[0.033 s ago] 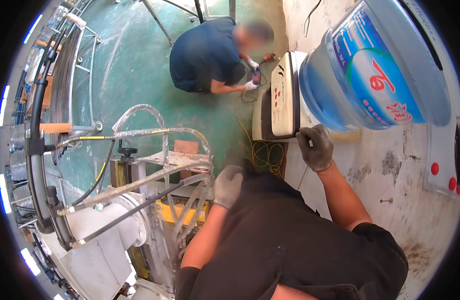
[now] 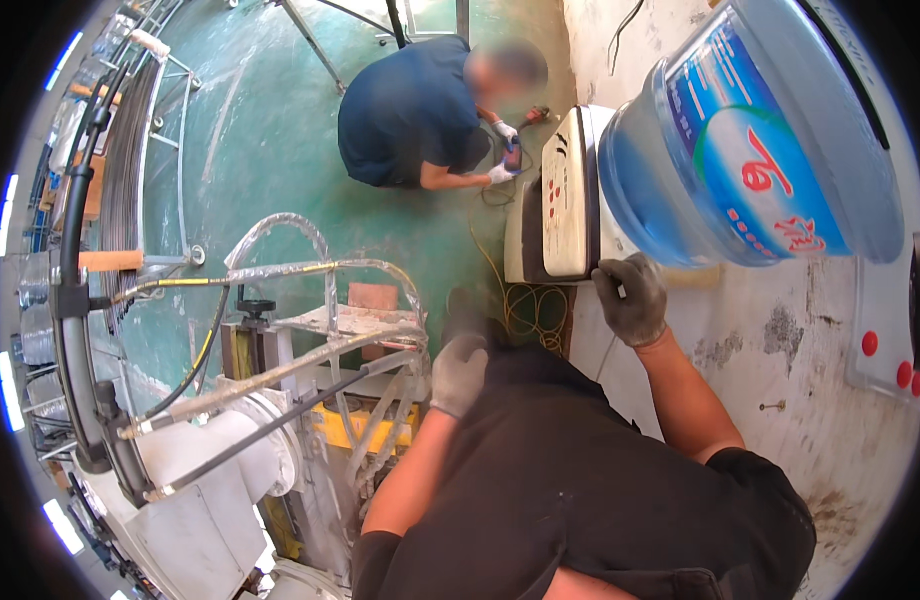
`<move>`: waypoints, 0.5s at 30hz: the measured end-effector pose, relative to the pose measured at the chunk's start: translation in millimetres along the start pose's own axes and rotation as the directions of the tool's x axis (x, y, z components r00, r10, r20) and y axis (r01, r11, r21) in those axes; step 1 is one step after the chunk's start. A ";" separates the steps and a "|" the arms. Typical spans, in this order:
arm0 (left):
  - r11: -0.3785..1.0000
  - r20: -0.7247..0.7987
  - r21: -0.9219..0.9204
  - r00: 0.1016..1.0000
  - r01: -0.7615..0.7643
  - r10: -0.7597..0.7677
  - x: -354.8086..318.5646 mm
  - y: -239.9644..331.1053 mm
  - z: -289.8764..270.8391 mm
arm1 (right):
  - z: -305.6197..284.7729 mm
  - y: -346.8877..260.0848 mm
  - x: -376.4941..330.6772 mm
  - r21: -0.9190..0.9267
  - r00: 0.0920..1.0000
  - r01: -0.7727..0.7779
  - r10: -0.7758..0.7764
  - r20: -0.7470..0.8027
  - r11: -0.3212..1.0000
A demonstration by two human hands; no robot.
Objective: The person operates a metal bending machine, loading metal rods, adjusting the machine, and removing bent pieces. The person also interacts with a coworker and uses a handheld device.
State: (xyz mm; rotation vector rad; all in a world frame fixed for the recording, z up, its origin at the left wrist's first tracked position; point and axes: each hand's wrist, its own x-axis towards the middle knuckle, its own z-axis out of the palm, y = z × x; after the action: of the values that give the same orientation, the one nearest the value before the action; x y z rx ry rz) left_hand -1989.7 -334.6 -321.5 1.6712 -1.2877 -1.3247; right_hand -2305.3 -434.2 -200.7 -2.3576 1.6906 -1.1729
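Dispenser of cream and black plastic (image 2: 565,200) stands right of centre beside a stained white wall (image 2: 740,420), topped by a large translucent blue water bottle (image 2: 750,160). Your right hand (image 2: 632,302), grey-gloved, is at the dispenser's near corner, fingers curled; whether they grip it cannot be told. Your left hand (image 2: 460,375), likewise gloved, lies against your black clothing (image 2: 580,470), fingers bent; any hold cannot be determined. Far side: co-worker in dark blue (image 2: 405,115) crouches, holding a dark handheld object (image 2: 513,156).

The head camera, a wide fisheye, looked steeply down over the wearer's dark shirt (image 2: 580,470), with left hand (image 2: 460,375) and right hand (image 2: 633,300) near, the green floor (image 2: 265,150) farther off.
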 end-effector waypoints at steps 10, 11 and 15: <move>0.986 0.275 0.158 0.962 -0.055 0.010 181.1 58.3 3.2 | 31.1 27.1 49.2 -0.098 0.998 -0.033 0.038 0.051 0.995; 0.969 0.272 0.220 0.961 -0.115 0.052 199.9 75.0 -7.0 | 35.2 29.0 52.8 -0.104 0.998 -0.055 0.059 0.030 0.993; 0.985 0.203 0.148 0.977 -0.094 0.063 273.8 94.3 -30.4 | 44.6 37.5 59.9 -0.146 0.995 -0.079 0.086 0.041 0.986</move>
State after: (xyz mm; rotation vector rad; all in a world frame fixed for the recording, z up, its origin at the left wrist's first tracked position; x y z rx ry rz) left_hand -1985.7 -625.8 -317.5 1.6048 -1.5938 -1.4010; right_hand -2302.0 -516.5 -214.9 -2.3471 1.8971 -1.0068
